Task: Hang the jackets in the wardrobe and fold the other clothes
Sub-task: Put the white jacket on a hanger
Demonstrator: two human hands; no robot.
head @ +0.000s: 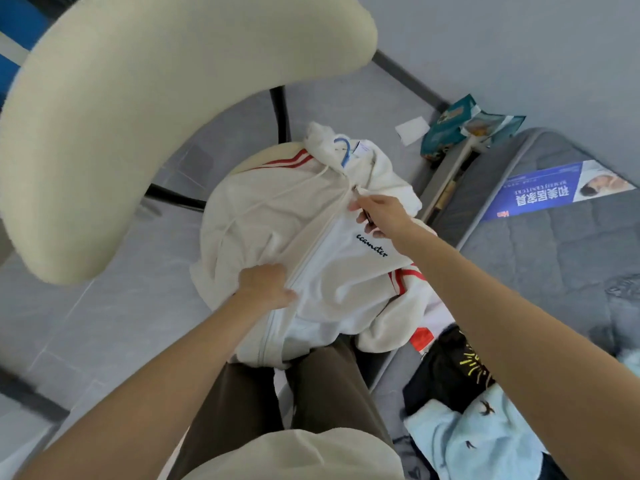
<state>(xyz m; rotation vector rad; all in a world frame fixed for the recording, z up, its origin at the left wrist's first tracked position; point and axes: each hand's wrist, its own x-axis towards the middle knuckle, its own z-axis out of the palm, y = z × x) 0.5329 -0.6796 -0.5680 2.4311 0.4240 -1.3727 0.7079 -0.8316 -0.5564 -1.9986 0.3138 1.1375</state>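
Left hand [266, 285] grips white jacket [332, 271] at zip; right hand [377, 213] pinches it below collar; blue hanger [343, 150] mostly hidden inside.

cream jacket [311, 244] with red stripes, blue hanger [343, 151]

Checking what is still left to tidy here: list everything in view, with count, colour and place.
jacket: one, white with red stripes, spread on the chair seat
hanger: one, blue, hook at the jacket's collar
chair: one, cream with black frame, under the jacket
mattress: one, grey, right
black top: one, yellow print, on the mattress
blue top: one, pale, beside the black top
bags: two, teal, floor by the wall
paper: one, white, beside the bags
trousers: one, brown, bottom centre
left hand: one, grips the jacket beside the zip
right hand: one, pinches the jacket near the collar
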